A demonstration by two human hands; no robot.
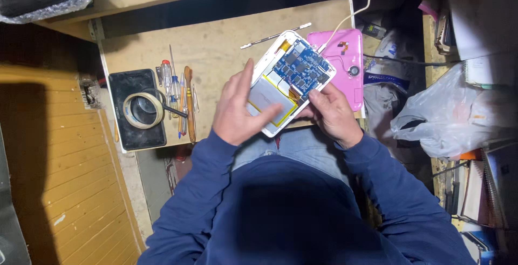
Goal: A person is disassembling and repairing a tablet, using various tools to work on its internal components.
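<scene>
The opened tablet (291,81), its back removed so a blue circuit board and a silver battery show, is held tilted over the near edge of a bare wooden worktable (226,38) in a dim, cluttered room, with yellow floorboards to the person's left and a white plastic bag (448,114) and stacked books to the right. The left hand (237,108) lies over the tablet's left edge, fingers loosely spread, thumb stretched across the battery and index finger pointing up along the frame. The right hand (332,111) grips the lower right corner, fingers curled together under and around the rim. Just beyond the right fingers a pink back cover (345,65) touches the tablet's far side, a white cable running onto it. Well to the left of the left hand lie a row of screwdrivers (181,95) and a roll of tape (143,109) on a black slab (135,135). Bare wood is open between the tools and the left hand.
</scene>
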